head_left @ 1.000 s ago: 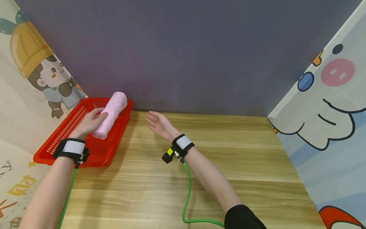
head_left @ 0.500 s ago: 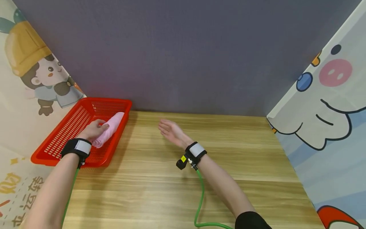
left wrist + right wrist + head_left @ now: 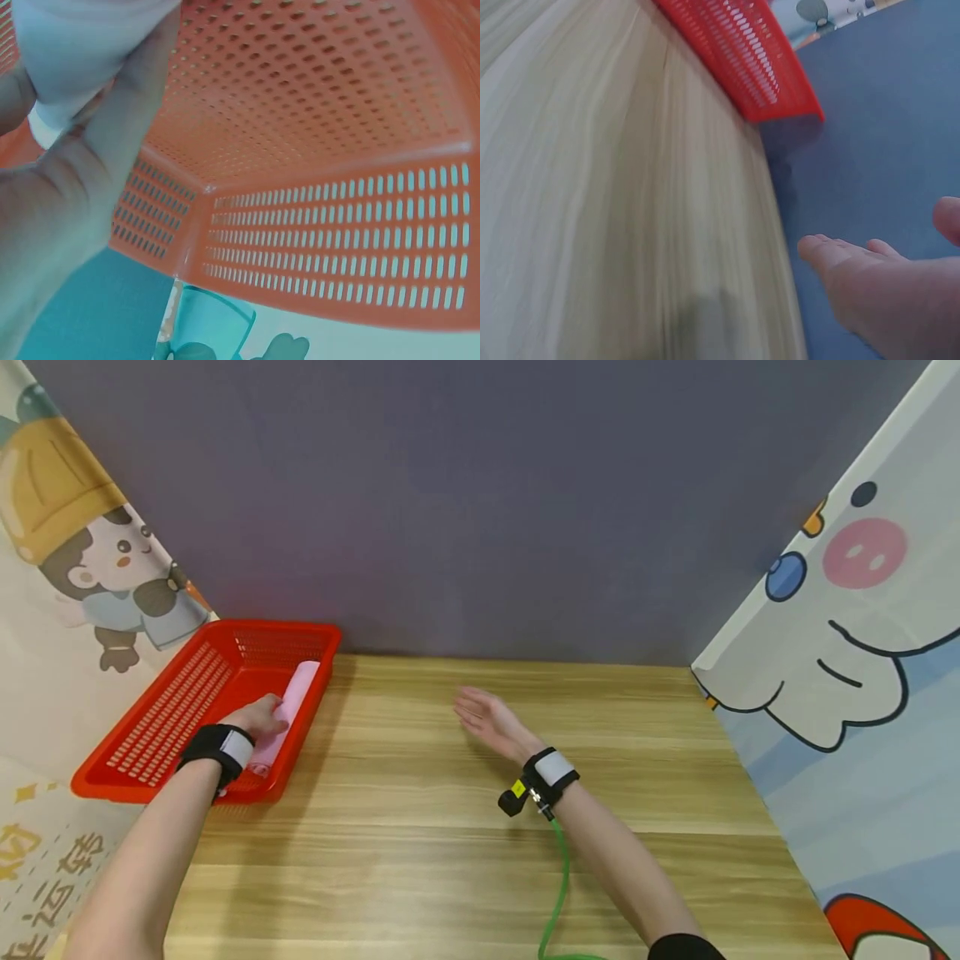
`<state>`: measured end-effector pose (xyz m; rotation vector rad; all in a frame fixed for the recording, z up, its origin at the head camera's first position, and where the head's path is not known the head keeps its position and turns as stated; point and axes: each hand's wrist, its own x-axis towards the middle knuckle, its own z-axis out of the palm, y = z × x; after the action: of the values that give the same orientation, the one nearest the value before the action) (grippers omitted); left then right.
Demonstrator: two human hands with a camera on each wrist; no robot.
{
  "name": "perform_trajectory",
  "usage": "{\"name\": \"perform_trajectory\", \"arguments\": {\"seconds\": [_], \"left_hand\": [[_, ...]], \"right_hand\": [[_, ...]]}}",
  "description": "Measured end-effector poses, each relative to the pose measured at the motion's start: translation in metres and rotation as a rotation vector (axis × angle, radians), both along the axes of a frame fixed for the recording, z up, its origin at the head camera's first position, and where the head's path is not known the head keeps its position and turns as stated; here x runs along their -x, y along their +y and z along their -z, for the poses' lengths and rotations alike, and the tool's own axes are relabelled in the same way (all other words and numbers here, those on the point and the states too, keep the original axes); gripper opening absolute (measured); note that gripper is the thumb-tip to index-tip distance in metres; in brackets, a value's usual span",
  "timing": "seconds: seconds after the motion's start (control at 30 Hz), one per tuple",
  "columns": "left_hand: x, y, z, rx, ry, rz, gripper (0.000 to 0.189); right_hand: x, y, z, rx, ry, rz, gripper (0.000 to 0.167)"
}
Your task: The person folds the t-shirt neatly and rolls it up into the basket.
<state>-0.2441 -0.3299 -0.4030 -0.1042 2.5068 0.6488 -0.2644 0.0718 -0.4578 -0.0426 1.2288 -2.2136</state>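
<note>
A rolled pink towel (image 3: 299,687) lies lengthwise inside the red plastic basket (image 3: 288,645), along its right wall. My left hand (image 3: 258,718) reaches down into the basket and grips the roll near its middle. In the left wrist view, thumb and fingers sit on either side of the towel (image 3: 82,45), close over the perforated basket floor. To the right, my right hand (image 3: 495,724) hovers over the table with its fingers straight and nothing in it; the right wrist view shows that hand (image 3: 892,292) well apart from the basket.
The wood-grain table (image 3: 420,852) stretches to the right of the basket. A dark grey panel (image 3: 480,510) closes off the back, and cartoon-printed panels (image 3: 847,668) stand at both sides. A green cable (image 3: 558,893) trails from the right wrist.
My left hand has lowered the towel roll from above the basket to inside it, against the right wall. My right hand has drawn away to the right and slightly nearer.
</note>
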Motion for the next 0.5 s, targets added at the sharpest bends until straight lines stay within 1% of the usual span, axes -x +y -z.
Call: {"name": "perform_trajectory", "arguments": {"seconds": [0.03,0.13,0.17,0.27,0.33,0.4,0.47,0.5], "left_hand": [[-0.001,0.001,0.001,0.002,-0.013,-0.005,0.069],[-0.009,0.002,0.001,-0.040,-0.079,-0.081,0.075],[-0.011,0.002,0.002,-0.062,-0.103,-0.116,0.077],[-0.015,0.004,0.002,-0.075,-0.132,-0.163,0.079],[-0.014,0.004,0.003,-0.067,-0.132,-0.153,0.079],[-0.014,0.005,0.003,-0.052,-0.122,-0.107,0.078],[-0.014,0.006,0.003,-0.097,-0.146,-0.121,0.078],[-0.015,0.007,0.003,-0.126,-0.163,-0.146,0.078]], "right_hand": [[-0.001,0.005,0.002,-0.008,-0.001,-0.001,0.059],[-0.004,0.018,0.008,-0.029,-0.005,-0.004,0.060],[-0.005,0.021,0.010,-0.035,-0.006,-0.004,0.060],[-0.007,0.032,0.016,-0.054,-0.013,0.010,0.060],[-0.008,0.039,0.019,-0.070,-0.015,0.021,0.060],[-0.009,0.045,0.021,-0.081,-0.020,0.035,0.059],[-0.011,0.051,0.023,-0.090,-0.022,0.044,0.058],[-0.012,0.054,0.023,-0.092,-0.024,0.048,0.058]]}}
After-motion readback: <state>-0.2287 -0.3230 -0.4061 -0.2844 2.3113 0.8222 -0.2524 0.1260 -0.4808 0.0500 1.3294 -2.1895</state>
